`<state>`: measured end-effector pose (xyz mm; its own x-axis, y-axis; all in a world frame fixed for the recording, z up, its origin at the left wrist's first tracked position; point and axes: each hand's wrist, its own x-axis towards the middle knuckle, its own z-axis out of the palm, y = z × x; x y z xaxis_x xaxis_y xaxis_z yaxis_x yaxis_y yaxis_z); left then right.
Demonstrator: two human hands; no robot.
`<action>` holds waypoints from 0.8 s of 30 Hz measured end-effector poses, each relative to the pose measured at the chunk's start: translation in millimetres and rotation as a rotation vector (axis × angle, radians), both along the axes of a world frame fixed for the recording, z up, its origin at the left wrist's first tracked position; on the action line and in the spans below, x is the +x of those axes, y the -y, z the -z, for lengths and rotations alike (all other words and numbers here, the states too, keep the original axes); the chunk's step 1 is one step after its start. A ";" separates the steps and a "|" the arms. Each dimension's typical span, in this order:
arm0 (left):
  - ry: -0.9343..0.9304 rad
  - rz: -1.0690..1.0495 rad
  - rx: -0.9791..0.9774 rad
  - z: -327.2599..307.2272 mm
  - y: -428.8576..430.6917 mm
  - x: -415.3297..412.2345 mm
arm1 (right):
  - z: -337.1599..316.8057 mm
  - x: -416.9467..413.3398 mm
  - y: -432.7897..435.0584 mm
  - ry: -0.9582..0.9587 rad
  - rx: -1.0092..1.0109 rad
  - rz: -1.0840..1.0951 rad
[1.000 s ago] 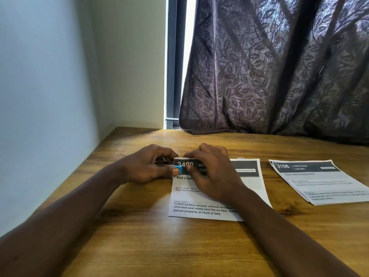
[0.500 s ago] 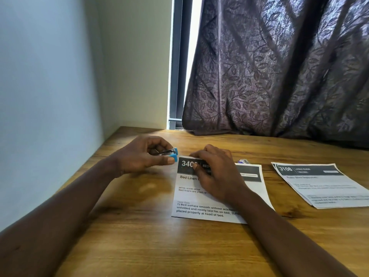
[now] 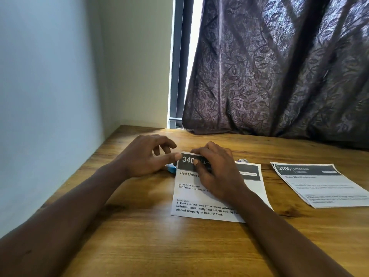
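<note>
Head view: in the middle of the frame your right hand (image 3: 216,172) pinches the top edge of the sheet (image 3: 199,196) so it cannot slide. Your left hand (image 3: 145,158) is loose and holds nothing; the clip (image 3: 171,169) lies on the table (image 3: 139,246) just under it, ready to grab.

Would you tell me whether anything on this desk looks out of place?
The top left corner of the near sheet is lifted off the table, pinched by the right hand; a blue clip lies loose beside it; the right stack lies fanned.
</note>
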<state>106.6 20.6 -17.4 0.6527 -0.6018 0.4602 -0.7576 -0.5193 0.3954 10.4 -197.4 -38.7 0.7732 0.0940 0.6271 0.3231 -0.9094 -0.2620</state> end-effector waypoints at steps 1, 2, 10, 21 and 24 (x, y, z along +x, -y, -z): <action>-0.065 0.050 -0.068 -2.3 2.8 -6.4 | 0.2 -0.5 0.2 0.011 -0.003 -0.004; -0.154 0.106 -0.116 -3.5 6.5 -12.0 | 0.5 -1.2 0.4 0.022 -0.004 -0.010; -0.440 0.200 -0.317 0.2 27.3 -39.7 | -13.5 -23.4 3.1 0.193 -0.098 0.101; -0.479 0.207 -0.746 -25.4 128.7 -79.6 | -25.6 -129.4 182.5 0.450 0.177 0.517; -0.507 0.181 -0.713 -24.7 179.5 -87.8 | -18.7 -158.2 236.4 0.314 0.288 0.734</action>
<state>18.8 -158.9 7.3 0.8021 -0.3970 0.4461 -0.4503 0.0885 0.8885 -147.8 -433.8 -20.0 0.3620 -0.5599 0.7453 -0.2267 -0.8284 -0.5123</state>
